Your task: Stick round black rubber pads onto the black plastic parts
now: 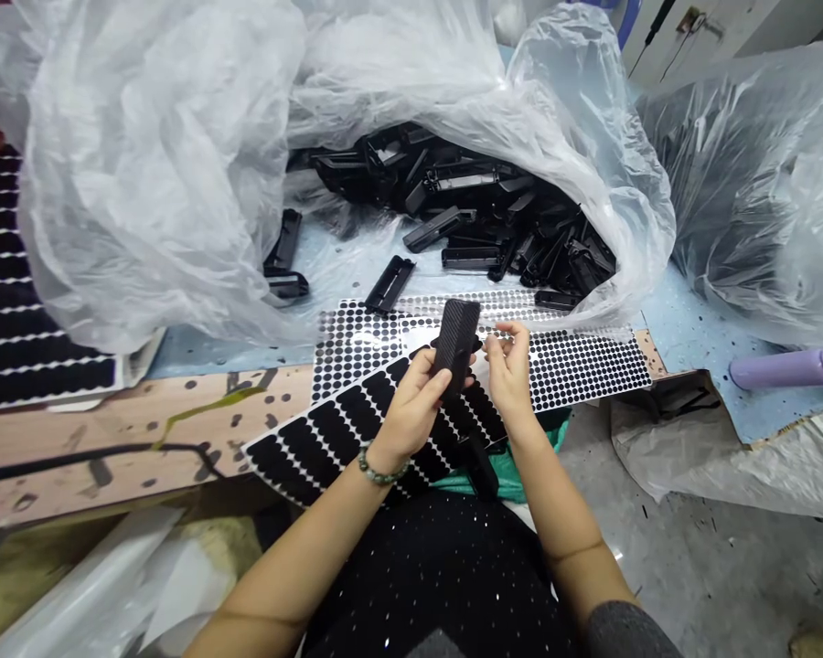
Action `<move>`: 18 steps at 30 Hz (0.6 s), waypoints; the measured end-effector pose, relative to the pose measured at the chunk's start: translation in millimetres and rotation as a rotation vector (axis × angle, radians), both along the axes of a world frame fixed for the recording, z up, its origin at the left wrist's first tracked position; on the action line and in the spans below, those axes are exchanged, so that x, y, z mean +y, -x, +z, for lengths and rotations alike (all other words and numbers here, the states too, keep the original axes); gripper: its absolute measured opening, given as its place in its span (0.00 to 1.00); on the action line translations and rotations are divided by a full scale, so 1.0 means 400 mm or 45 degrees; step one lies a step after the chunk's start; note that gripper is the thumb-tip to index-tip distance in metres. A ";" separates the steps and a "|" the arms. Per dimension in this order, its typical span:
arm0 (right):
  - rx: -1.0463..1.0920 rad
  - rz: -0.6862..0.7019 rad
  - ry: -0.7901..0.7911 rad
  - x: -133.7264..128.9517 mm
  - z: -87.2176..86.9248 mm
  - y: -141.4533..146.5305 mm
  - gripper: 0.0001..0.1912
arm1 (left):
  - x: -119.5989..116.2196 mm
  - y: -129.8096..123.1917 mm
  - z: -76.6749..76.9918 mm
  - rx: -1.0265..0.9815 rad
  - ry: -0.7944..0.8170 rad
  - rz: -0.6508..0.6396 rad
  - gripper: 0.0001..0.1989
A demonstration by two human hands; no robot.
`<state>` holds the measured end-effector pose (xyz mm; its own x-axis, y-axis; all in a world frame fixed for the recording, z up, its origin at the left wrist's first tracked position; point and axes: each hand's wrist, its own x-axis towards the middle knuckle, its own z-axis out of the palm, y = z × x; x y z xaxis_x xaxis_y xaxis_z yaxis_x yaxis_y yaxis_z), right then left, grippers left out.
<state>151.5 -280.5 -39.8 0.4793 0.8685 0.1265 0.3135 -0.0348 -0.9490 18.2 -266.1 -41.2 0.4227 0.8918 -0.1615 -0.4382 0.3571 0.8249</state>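
Note:
My left hand (411,409) grips a black plastic part (456,345) upright, its ribbed face toward me. My right hand (511,370) sits just beside that part, with its thumb and fingertips pinched together. Anything between them is too small to tell. Below both hands lie sheets of black adhesive dots (329,439) on white backing, overlapping one another. A heap of similar black plastic parts (466,201) fills an opened clear plastic bag (157,155) behind them. One loose black part (390,283) rests near the sheets.
A second clear bag (761,183) bulges at the right. A purple bottle (788,368) lies on the pale blue tabletop (692,320). More dot sheets (27,283) lie at the far left beside a stained wooden board (110,429). A green cloth (514,466) lies below the sheets.

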 end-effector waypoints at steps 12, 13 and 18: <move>-0.270 0.117 0.493 0.019 -0.084 -0.059 0.09 | 0.074 0.005 -0.026 0.008 0.216 0.093 0.08; -0.270 0.133 0.493 0.022 -0.087 -0.062 0.06 | 0.083 -0.004 -0.035 0.021 0.203 0.095 0.08; -0.317 0.086 0.292 0.034 -0.100 -0.081 0.08 | 0.120 -0.062 -0.078 0.128 0.306 0.050 0.05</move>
<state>183.9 -267.0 -79.7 0.3986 0.9166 0.0298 0.5433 -0.2098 -0.8129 43.1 -218.1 -72.5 0.3595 0.8384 -0.4097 -0.3761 0.5320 0.7586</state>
